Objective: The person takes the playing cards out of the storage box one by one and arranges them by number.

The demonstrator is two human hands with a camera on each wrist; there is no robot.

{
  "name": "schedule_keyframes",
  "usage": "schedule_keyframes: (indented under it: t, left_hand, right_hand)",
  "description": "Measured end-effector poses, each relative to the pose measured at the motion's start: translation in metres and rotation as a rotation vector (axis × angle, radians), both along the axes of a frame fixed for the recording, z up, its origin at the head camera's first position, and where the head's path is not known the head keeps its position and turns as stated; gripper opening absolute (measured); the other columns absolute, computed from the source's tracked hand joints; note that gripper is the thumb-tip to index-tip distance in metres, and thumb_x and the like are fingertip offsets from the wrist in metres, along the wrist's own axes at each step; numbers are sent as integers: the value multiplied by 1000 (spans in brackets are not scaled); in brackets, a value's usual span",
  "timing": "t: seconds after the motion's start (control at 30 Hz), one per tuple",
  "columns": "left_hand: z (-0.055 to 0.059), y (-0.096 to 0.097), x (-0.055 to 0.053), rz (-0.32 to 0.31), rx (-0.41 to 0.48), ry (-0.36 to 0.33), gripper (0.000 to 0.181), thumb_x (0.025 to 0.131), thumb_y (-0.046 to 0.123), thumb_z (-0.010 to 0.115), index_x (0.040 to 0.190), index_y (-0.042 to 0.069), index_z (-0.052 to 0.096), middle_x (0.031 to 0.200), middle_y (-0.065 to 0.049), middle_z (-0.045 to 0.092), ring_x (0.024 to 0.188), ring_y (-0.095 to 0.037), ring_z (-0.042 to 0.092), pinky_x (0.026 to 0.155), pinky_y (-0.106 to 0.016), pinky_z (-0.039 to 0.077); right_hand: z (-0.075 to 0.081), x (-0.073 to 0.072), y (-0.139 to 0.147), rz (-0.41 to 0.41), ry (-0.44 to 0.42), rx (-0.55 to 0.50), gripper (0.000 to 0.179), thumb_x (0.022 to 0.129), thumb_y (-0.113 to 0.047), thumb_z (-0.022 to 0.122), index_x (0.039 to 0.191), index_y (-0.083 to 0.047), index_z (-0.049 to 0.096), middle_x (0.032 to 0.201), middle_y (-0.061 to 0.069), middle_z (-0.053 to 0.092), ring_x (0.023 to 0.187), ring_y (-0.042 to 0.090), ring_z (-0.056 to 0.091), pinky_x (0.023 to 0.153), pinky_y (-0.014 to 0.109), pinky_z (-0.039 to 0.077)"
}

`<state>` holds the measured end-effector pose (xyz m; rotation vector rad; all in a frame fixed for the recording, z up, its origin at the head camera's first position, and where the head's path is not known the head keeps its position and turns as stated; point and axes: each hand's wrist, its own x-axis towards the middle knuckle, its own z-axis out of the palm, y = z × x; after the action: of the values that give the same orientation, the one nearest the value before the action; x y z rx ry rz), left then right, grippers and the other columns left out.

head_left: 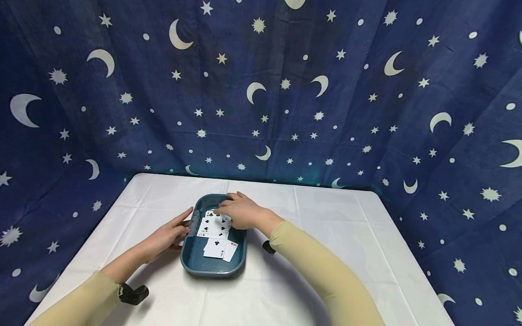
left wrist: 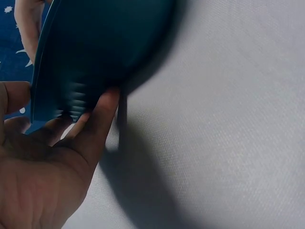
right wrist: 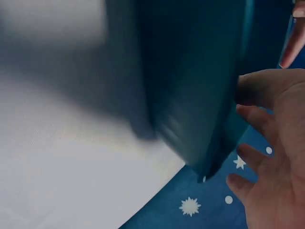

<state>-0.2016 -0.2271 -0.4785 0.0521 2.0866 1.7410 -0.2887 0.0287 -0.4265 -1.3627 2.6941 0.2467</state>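
A blue-teal tray (head_left: 214,273) with raised walls stands on the white-covered table. Inside it lie several overlapping playing cards; a black-suited card (head_left: 212,226) is near the middle, an ace of clubs (head_left: 214,249) and a red-suited card (head_left: 230,251) toward the near end. My left hand (head_left: 165,240) holds the tray's left wall, thumb at the rim and fingers against the outside, as the left wrist view (left wrist: 43,176) shows. Reaching over the right wall, my right hand (head_left: 242,213) has its fingers spread above the upper cards. I see no card in it; its fingertips partly cover the cards.
A white cloth (head_left: 326,235) covers the table around the tray. Behind and beside it hangs a dark blue curtain (head_left: 228,90) with moons and stars. Black straps with wrist devices (head_left: 132,294) show at both sleeves.
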Motion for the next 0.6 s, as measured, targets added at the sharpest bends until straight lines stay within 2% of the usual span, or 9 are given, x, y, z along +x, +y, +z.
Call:
schedule_keyframes:
  t: [0.1, 0.2, 0.3, 0.47, 0.6]
  left_hand:
    - [1, -1, 0, -5, 10, -4, 73, 104, 15, 45, 167, 28, 9, 165, -27, 19, 145, -49, 30, 94, -55, 51]
    - [2, -1, 0, -9, 10, -6, 71, 105, 15, 43, 166, 28, 10, 164, -27, 19, 144, -48, 32, 95, -55, 51]
    - [3, -1, 0, -12, 9, -7, 71, 105, 15, 43, 166, 28, 10, 164, -26, 20, 143, -47, 34, 95, -55, 51]
    - [2, -2, 1, -18, 11, 0, 71, 104, 14, 43, 167, 28, 11, 163, -27, 21, 142, -47, 35, 95, -55, 51]
    - [1, -2, 1, -18, 7, 4, 71, 104, 14, 43, 167, 27, 11, 163, -27, 21, 142, -47, 36, 95, -56, 51]
  right_hand:
    - [-3, 0, -7, 10, 10, 44, 56, 97, -17, 68, 148, -36, 56, 151, -11, 51, 149, 27, 29, 120, 49, 22]
    - [-5, 1, -12, 62, 43, 64, 52, 97, -16, 68, 144, -37, 60, 145, -13, 55, 138, 20, 41, 113, 40, 34]
    - [-7, 4, -17, 121, 54, 89, 49, 97, -20, 70, 143, -37, 61, 144, -13, 56, 130, 16, 46, 105, 35, 40]
    - [-11, 10, -21, 117, -42, 144, 54, 98, -19, 68, 148, -37, 55, 157, -11, 43, 147, 19, 35, 115, 42, 32]
    - [-17, 14, -23, 91, -99, 178, 57, 100, -18, 64, 152, -36, 50, 160, -11, 38, 148, 17, 34, 119, 45, 25]
